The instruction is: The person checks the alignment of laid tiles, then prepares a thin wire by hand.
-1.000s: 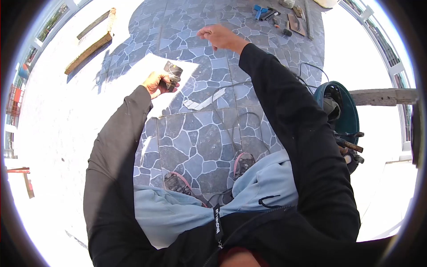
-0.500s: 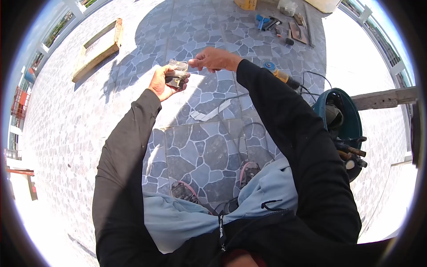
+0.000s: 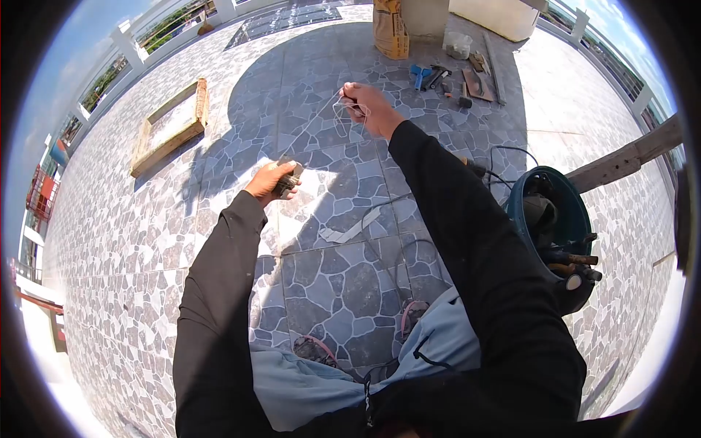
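Note:
My left hand [image 3: 266, 179] is closed around a small flat holder wound with string [image 3: 289, 182], in a sunlit patch. Farther out and to the right, my right hand [image 3: 372, 109] pinches the pale string [image 3: 309, 124]. A thin straight length of it runs between the two hands. Loose loops of the same string hang about my right fingers. Both hands are above the stone-patterned floor [image 3: 343, 281], apart from each other.
A wooden frame [image 3: 169, 130] lies at the left. To the right stands a green bucket [image 3: 515, 208] with tools, near a wooden beam [image 3: 621, 166]. A paper bag [image 3: 391, 31], a blue-handled tool [image 3: 419, 75] and a trowel board [image 3: 478, 85] are farther off. A cable [image 3: 391, 201] crosses the floor.
My right hand has moved away from my left, drawing out a length of string between them. The view has tilted up, so more of the far floor and the paper bag show.

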{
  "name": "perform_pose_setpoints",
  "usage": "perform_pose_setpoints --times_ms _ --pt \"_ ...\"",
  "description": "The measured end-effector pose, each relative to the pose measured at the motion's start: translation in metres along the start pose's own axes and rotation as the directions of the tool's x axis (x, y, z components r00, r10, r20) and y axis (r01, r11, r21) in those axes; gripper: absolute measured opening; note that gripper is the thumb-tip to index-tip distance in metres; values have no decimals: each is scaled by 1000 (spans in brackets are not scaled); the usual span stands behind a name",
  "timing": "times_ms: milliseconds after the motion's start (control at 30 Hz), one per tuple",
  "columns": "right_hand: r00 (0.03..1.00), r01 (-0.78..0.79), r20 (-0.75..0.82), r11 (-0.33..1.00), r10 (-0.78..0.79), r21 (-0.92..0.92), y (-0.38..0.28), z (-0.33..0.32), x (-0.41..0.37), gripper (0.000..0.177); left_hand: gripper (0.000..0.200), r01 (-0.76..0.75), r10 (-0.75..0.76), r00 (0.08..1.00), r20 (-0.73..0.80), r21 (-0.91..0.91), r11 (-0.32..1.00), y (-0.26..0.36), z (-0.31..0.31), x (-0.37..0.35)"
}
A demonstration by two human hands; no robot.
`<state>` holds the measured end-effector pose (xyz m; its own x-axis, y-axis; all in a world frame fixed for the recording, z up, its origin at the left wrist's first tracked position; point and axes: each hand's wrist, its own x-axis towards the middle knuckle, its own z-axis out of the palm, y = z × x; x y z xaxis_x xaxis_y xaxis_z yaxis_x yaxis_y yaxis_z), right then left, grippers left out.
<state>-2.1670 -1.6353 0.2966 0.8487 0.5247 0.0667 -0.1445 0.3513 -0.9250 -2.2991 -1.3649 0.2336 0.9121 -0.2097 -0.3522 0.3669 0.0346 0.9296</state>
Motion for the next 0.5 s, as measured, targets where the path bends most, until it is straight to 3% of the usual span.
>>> perform_pose_setpoints --times_ms 33,100,133,200,233,333,400,433,467,500 --pt "1000 18 -4 1000 -18 3 -1 -18 3 20 36 80 -83 996 38 84 993 6 -7 -10" --pt "982 11 -190 999 -19 -42 2 -53 1 20 40 83 -87 992 96 44 996 12 -22 -23" --pt "979 24 -201 999 -30 -33 8 -69 -4 20 41 74 -79 984 159 38 997 21 -29 -31" --pt "887 25 -460 998 -52 -65 20 -100 -17 19 41 -13 14 1000 -15 22 1000 34 -44 -40" --pt "885 30 -463 997 -57 -65 28 -113 -22 19 42 -78 86 991 -99 84 993 46 -48 -47" --pt "833 -56 -552 989 -28 -135 47 -158 -36 17 37 -172 180 950 -257 52 984 60 -104 -44" --pt "913 -44 -401 959 -75 -280 52 -195 -42 16 29 183 -113 965 -236 304 935 73 -123 -59" --pt "920 -47 -385 958 -69 -284 55 -205 -39 16 26 339 -238 936 -258 492 802 77 -125 -67" --pt "930 -173 -360 777 -73 -605 59 -212 -34 17 26 348 -240 931 -274 476 807 78 -122 -74" --pt "941 -260 -331 478 -70 -839 64 -214 -28 19 26 421 -249 899 -361 550 721 78 -115 -78"
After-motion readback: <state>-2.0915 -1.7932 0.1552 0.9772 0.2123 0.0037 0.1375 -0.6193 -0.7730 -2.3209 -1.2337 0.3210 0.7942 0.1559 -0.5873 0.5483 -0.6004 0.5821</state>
